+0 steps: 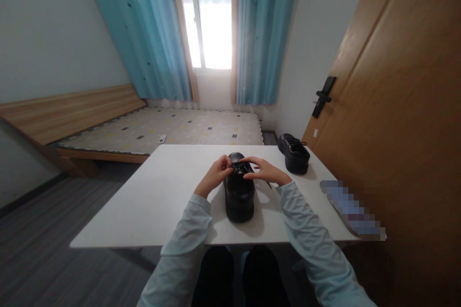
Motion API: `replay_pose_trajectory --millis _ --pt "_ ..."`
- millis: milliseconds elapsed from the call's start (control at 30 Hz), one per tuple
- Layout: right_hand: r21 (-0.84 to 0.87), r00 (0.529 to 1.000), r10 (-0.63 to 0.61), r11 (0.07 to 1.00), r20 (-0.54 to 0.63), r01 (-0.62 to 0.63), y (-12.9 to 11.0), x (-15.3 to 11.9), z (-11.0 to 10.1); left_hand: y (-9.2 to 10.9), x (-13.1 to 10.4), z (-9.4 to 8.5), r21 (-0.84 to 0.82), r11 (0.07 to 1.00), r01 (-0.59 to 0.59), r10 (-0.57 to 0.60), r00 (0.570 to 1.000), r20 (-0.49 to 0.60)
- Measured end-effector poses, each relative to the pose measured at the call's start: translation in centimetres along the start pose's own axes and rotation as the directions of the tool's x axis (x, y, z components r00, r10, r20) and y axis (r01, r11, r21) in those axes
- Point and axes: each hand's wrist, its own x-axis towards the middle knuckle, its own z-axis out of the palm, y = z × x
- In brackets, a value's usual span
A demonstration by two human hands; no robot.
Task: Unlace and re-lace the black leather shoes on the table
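A black lace-up shoe (239, 204) stands on the white table in front of me, toe pointing away and heel toward me. My left hand (220, 171) is at the left of its tongue, thumb and fingers pinched together on the black shoelace (240, 167). On the other side, my right hand (264, 171) reaches over the laces with index finger and thumb apart, close to the shoe's opening. A loose lace end (268, 184) hangs out to the right, below the right hand. The fingertips partly cover the lacing, so its exact form is hard to see.
A second black shoe (296, 157) sits at the table's back right. Nearer me, a blurred-out flat object (351, 208) lies along the right edge of the white table (162, 201). Behind are a bed (201, 127) with a small white item; a wooden door (396, 105) stands right.
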Motion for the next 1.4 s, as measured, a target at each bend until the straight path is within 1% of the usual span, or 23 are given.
replay_pose_trajectory --millis 133,267,400,600,867,967,1067,1200,1400 --pt "-0.012 1.0 0.0 1.0 -0.006 0.0 0.0 0.0 0.0 -0.2 0.0 0.0 0.048 0.999 -0.025 0.027 0.999 -0.039" --pt "-0.026 1.0 -0.02 0.999 -0.016 0.02 0.0 0.0 -0.1 0.0 0.1 0.1 0.075 0.996 -0.038 0.045 0.995 -0.089" --pt "-0.047 1.0 -0.022 0.999 -0.017 0.022 -0.2 -0.1 -0.1 0.0 0.2 0.2 0.041 0.998 -0.046 0.052 0.987 -0.15" --pt "-0.053 1.0 -0.029 0.998 -0.011 0.028 -0.1 -0.1 -0.1 -0.3 0.2 0.1 -0.051 0.998 -0.023 0.016 0.989 -0.146" --pt "-0.028 1.0 -0.028 0.999 -0.012 0.028 0.0 0.0 -0.1 0.2 0.1 0.1 -0.035 0.999 -0.024 0.016 0.98 -0.2" --pt "-0.023 1.0 -0.027 0.999 -0.015 0.027 0.1 0.0 -0.1 0.6 0.1 0.1 0.002 0.999 -0.034 0.034 0.977 -0.209" --pt "-0.028 1.0 -0.027 0.999 -0.015 0.026 0.1 0.0 -0.1 0.7 0.0 0.0 0.082 0.996 -0.043 0.059 0.978 -0.199" --pt "-0.032 0.999 -0.034 0.999 -0.012 0.033 0.1 -0.1 -0.2 0.4 0.0 -0.2 0.169 0.985 -0.014 0.039 0.988 -0.147" --pt "-0.018 1.0 -0.019 1.0 -0.007 0.019 0.3 -0.1 -0.1 0.0 -0.1 -0.5 0.25 0.968 0.0 0.037 0.989 -0.144"
